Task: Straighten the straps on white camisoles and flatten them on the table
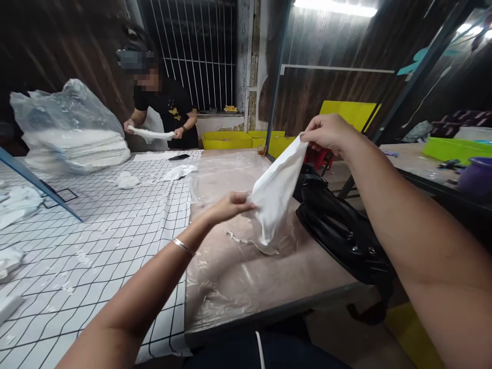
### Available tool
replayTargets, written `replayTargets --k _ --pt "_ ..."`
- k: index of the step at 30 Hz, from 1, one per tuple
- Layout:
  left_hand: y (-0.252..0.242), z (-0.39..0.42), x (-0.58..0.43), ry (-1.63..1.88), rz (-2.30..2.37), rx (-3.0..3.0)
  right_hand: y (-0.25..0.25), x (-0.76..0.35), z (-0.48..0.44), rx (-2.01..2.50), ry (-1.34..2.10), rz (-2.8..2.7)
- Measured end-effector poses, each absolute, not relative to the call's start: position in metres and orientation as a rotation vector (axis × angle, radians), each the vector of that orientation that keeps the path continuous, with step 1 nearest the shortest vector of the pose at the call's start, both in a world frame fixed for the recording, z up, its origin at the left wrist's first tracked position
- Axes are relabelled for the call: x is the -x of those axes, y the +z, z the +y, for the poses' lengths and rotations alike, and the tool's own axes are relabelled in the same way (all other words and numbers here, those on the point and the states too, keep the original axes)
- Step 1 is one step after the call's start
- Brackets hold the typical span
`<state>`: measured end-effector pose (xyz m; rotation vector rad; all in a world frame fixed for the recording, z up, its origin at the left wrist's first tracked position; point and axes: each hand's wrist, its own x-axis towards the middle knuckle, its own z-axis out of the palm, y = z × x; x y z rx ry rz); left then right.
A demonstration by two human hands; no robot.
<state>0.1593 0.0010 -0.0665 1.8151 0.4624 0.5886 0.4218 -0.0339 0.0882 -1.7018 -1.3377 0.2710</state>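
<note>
A piece of white cloth (277, 192) hangs stretched between my two hands over the plastic-covered part of the table (219, 287). My left hand (232, 205) pinches its lower left edge. Higher up and to the right, my right hand (326, 134) grips the top corner between thumb and fingers. The cloth's lower tip droops loosely. Beneath it, a thin whitish strip (246, 240) lies curled on the plastic sheet. A black leather bag (338, 225) sits just right of the cloth, at the table's edge.
Across the table a co-worker (165, 107) stretches a white cloth strip (151, 134). Stacked white cloths in a clear plastic bag (73, 128) stand at the back left. A phone (179, 157), a cup (262, 149) and yellow bins (226, 140) are further back. A blue panel (42, 187) leans at left.
</note>
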Motion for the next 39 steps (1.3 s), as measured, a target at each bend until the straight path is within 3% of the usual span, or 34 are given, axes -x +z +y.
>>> replayTargets --k 2,7,11,14,20,24,28,30,33,36,39 --pt "-0.057 0.011 -0.135 0.597 0.461 -1.836 0.084 -0.432 -0.035 1.841 0.26 -1.24" --pt "-0.04 0.03 -0.093 0.098 0.798 -2.385 0.061 -0.441 -0.028 1.977 0.389 -1.139" --pt "-0.031 0.032 -0.081 0.475 1.263 -2.832 0.037 -0.439 -0.017 1.937 0.385 -1.105" --pt "-0.034 0.026 -0.076 0.623 1.482 -2.762 0.011 -0.433 -0.016 1.845 0.449 -1.094" --pt "-0.115 -0.008 -0.077 0.193 1.883 -2.414 -0.1 -0.403 -0.056 1.763 0.848 -1.169" --pt "-0.165 -0.039 -0.073 0.113 1.871 -2.388 -0.174 -0.389 -0.102 1.887 0.633 -1.372" --pt "-0.168 -0.043 -0.072 0.231 1.936 -2.259 -0.197 -0.382 -0.122 1.823 0.381 -1.411" --pt "-0.162 -0.037 -0.073 0.402 1.88 -2.055 -0.194 -0.378 -0.12 1.77 0.466 -1.32" --pt "-0.148 -0.034 -0.079 0.746 1.457 -1.367 -0.181 -0.371 -0.111 1.479 0.94 -1.005" --pt "-0.131 -0.045 -0.085 0.844 0.837 -0.735 -0.169 -0.361 -0.104 1.065 1.398 -0.655" --pt "-0.117 -0.059 -0.092 0.866 0.5 -0.541 -0.162 -0.344 -0.104 0.995 1.683 -0.48"
